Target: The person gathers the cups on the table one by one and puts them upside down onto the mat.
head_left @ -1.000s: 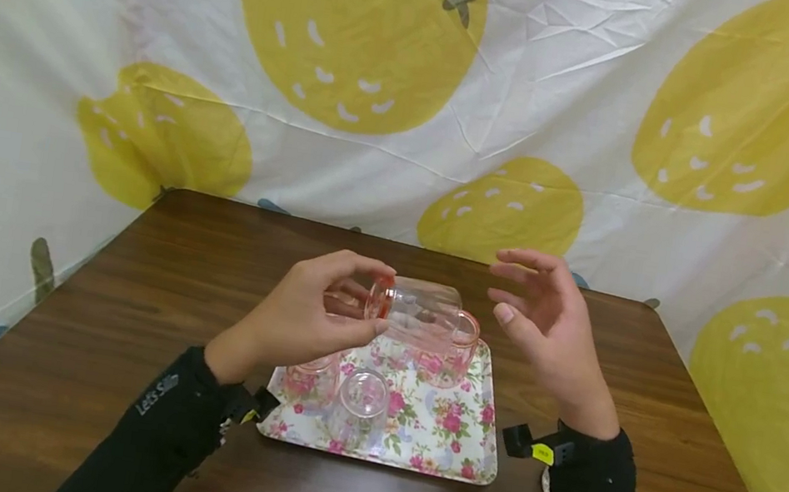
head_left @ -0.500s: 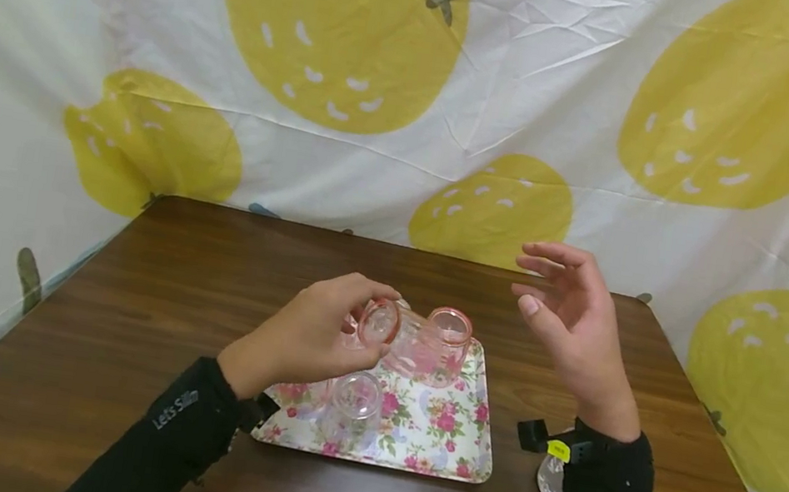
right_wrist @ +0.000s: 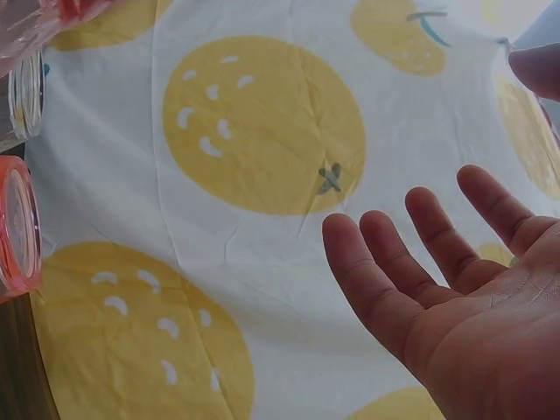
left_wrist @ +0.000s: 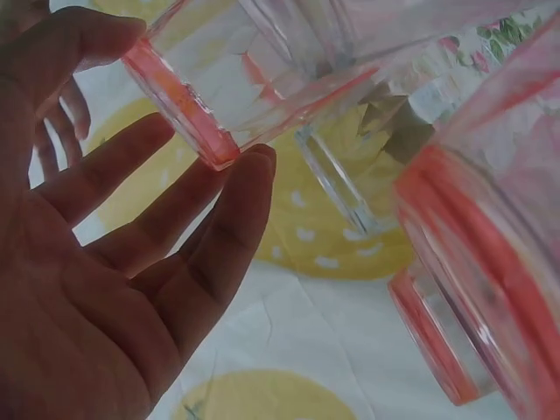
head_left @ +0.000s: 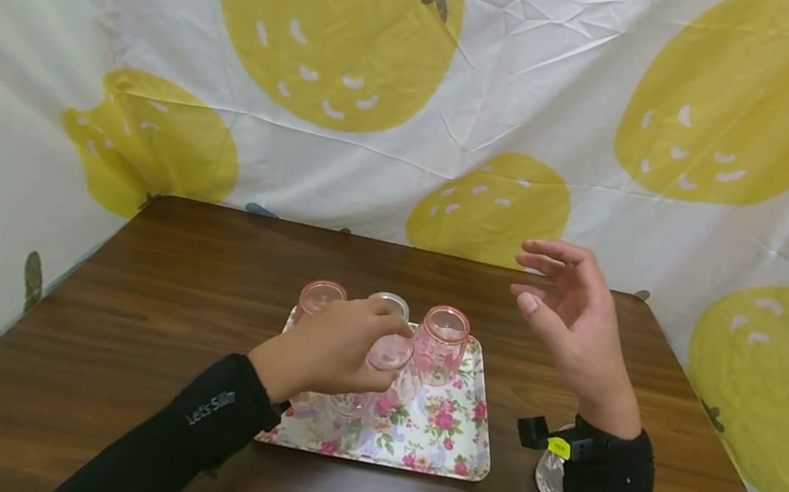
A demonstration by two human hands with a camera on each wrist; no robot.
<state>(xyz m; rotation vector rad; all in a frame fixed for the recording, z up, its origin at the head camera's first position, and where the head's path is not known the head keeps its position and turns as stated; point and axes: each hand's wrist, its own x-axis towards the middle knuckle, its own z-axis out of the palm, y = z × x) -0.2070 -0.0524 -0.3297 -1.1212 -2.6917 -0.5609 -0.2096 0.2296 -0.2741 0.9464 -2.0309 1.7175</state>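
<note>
My left hand (head_left: 330, 350) pinches a clear drinking glass with a pink end (head_left: 390, 353) over the floral tray (head_left: 411, 450). That pink end faces up, and its lower end seems at the tray; contact is hard to make out. In the left wrist view, fingertips touch the rim of the glass's pink end (left_wrist: 184, 109). Around it stand a pink-tinted glass (head_left: 443, 345) on the right, another pink one (head_left: 322, 295) at back left and a clear glass (head_left: 390, 304) behind. A further glass (head_left: 349, 405) is mostly hidden by my hand. My right hand (head_left: 572, 330) hovers with relaxed fingers, holding nothing.
The brown wooden table (head_left: 209, 270) extends around the tray. A clear round object (head_left: 550, 476) lies on it at right, partly covered by the right wrist. A white cloth with yellow fruit (head_left: 333, 36) hangs behind and at the sides.
The left hand has turned the glass from lying sideways to pink end up and lowered it towards the tray. The right hand moved slightly right, then stayed still.
</note>
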